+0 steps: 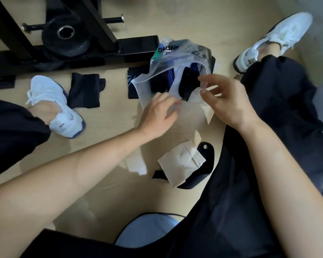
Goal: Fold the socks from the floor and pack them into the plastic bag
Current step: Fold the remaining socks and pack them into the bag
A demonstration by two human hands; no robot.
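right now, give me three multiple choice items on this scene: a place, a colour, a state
1. Where is the folded beige sock? A) inside the plastic bag B) outside it, lower in view C) on a shelf
2. What colour are the shoes? A) red B) black C) white
3. What is the right hand doing? A) pinching the bag's edge B) hanging free C) gripping a shoe
Answers: 1 B, it lies apart from the bag; 2 C, both are white; 3 A, thumb and finger pinch the plastic.
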